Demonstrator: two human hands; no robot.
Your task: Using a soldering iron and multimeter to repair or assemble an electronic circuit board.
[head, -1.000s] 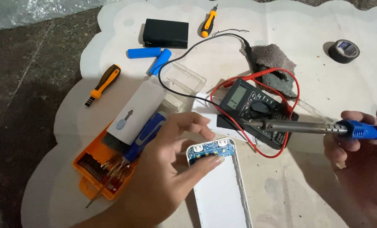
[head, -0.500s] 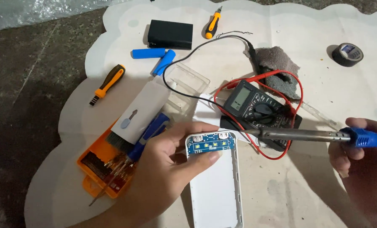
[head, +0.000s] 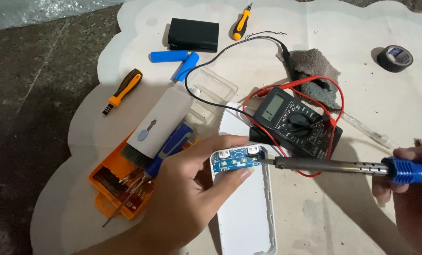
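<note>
**Soldering iron tip at a small blue circuit board**

From the left: an orange-handled screwdriver (head: 122,90) lies on a pale mat (head: 362,28) spread over a dark floor (head: 31,118), beside an open orange bit case (head: 111,182), within easy reach. The left hand (head: 192,198) pinches the top of a white casing (head: 246,212) between thumb and fingers, steadying the blue circuit board (head: 237,160) seated at its upper end. 2 blue cylindrical cells (head: 180,59) lie above. Centre-right, a black multimeter (head: 293,120) sits with its red lead looped around it. The right hand (head: 411,189) is closed around a soldering iron (head: 343,166) by its blue grip, held level so the tip meets the board's right corner.
</note>
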